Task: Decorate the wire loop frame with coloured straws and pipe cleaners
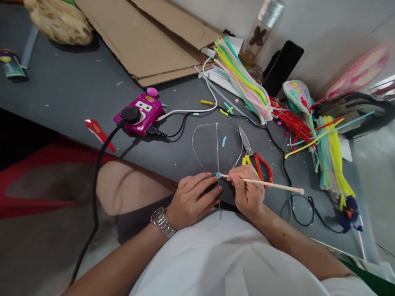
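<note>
A thin wire frame (217, 144), a rounded loop with a straight rod down its middle, lies over the table edge in front of me. My left hand (195, 198) grips it at the base of the loop, fingertips at the rod; its thumb is hidden. A small light-blue piece (219, 174) sits around the rod there. My right hand (248, 191) is closed on a thin cream-coloured stick (274, 185), whose left end meets the blue piece. Just beyond my right hand rest red-handled scissors (257, 158), with their blades pointing away.
A purple power adapter (142, 113) with plugged cables stands left of the frame. Flat cardboard (166, 45) lies behind. To the right are pipe-cleaner bundles (243, 78), a phone (284, 65), a bottle (262, 33) and a black cable (282, 154). A red blade-like strip (99, 133) overhangs the front edge.
</note>
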The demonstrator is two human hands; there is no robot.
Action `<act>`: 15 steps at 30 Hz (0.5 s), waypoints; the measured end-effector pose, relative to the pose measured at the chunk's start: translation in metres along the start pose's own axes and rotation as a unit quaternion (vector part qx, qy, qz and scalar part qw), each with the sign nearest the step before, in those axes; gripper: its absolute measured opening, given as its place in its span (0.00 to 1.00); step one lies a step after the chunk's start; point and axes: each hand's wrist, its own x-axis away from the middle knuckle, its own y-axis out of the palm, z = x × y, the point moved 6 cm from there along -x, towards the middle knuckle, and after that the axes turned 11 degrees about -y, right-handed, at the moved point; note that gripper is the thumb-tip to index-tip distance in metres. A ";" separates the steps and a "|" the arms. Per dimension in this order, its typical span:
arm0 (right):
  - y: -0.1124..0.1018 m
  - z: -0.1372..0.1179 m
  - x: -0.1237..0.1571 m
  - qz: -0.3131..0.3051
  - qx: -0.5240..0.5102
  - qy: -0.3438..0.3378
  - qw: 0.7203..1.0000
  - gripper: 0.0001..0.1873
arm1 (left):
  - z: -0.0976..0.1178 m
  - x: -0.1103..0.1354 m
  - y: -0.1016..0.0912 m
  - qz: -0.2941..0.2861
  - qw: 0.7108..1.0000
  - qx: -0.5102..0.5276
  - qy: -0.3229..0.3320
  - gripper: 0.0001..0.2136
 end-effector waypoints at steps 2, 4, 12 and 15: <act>0.000 0.002 0.001 0.007 0.001 0.006 1.000 0.11 | 0.000 0.000 0.000 0.001 1.000 0.001 -0.002 0.11; 0.002 0.002 0.001 -0.001 0.001 0.006 1.000 0.10 | 0.000 0.000 0.000 0.000 1.000 -0.001 -0.004 0.11; 0.004 0.000 -0.001 -0.015 0.006 -0.008 1.000 0.10 | 0.000 0.000 0.001 -0.001 1.000 0.002 -0.001 0.11; 0.003 0.000 -0.001 -0.018 0.007 -0.005 1.000 0.11 | -0.001 0.000 0.001 -0.003 1.000 0.006 -0.005 0.12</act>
